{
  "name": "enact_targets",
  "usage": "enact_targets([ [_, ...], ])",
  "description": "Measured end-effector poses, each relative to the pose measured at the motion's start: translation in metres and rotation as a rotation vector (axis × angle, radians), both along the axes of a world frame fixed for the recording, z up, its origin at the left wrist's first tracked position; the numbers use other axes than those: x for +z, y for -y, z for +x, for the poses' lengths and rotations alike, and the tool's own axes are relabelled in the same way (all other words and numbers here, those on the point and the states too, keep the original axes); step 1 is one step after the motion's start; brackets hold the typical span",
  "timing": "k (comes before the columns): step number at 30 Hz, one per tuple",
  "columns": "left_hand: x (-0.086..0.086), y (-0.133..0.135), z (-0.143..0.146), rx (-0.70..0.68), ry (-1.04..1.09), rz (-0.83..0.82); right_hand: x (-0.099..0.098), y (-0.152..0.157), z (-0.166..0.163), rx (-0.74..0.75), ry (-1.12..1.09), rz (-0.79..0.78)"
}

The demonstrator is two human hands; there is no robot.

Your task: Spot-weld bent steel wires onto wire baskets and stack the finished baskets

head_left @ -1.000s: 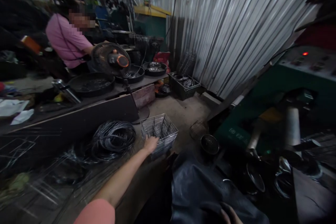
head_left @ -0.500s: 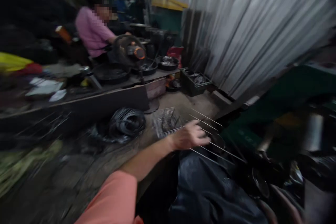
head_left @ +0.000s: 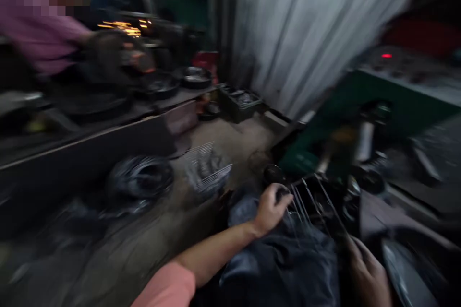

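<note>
The picture is smeared by motion. My left hand (head_left: 271, 207) is closed around a bundle of thin metal rods (head_left: 311, 201) and holds them over my dark trousers (head_left: 284, 264), with the rods fanning toward the green machine (head_left: 345, 120). Behind the hand, a wire basket (head_left: 207, 168) stands on the floor. At the lower right, my right hand (head_left: 365, 276) sits low beside my leg with its fingers curled; what it holds, if anything, is hidden in blur. A coil of black wire (head_left: 139, 180) lies left of the basket.
A person in a pink shirt (head_left: 39, 33) works at a bench on the left, with sparks (head_left: 120, 26) near their hands. Black trays (head_left: 194, 76) sit on that bench and a dark crate (head_left: 239, 103) stands by the corrugated metal wall (head_left: 306, 24). A red lamp (head_left: 386, 55) glows on the machine.
My left hand left the wire basket with a bundle of rods and carried it right, over my lap toward the machine. My head turned, so the view shifted.
</note>
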State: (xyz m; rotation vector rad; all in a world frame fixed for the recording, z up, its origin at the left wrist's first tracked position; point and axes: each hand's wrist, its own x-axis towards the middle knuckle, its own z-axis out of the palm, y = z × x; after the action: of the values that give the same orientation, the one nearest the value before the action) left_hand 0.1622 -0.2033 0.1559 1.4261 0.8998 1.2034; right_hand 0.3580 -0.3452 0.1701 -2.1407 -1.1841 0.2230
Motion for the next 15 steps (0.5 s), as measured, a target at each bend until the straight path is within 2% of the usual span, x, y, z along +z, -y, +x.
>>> enact_targets([
  [1, -0.002, 0.002, 0.001, -0.042, 0.012, -0.073, -0.001, -0.001, -0.013, -0.047, -0.106, 0.036],
  [3, -0.004, 0.003, 0.007, -0.152, 0.049, -0.148, -0.002, -0.005, -0.037, -0.049, -0.279, 0.140],
  [5, -0.004, 0.005, 0.016, -0.279, 0.079, -0.200, -0.005, -0.010, -0.056, -0.027, -0.393, 0.223],
  [7, -0.001, 0.011, 0.021, -0.345, 0.034, -0.219, -0.011, -0.008, -0.068, -0.007, -0.466, 0.268],
  [10, 0.000, 0.026, 0.022, -0.318, -0.133, -0.209, -0.025, 0.008, -0.074, 0.104, -0.537, 0.216],
  [15, -0.009, 0.042, 0.016, -0.396, -0.490, -0.177, -0.048, 0.047, -0.061, 0.137, -0.578, 0.104],
])
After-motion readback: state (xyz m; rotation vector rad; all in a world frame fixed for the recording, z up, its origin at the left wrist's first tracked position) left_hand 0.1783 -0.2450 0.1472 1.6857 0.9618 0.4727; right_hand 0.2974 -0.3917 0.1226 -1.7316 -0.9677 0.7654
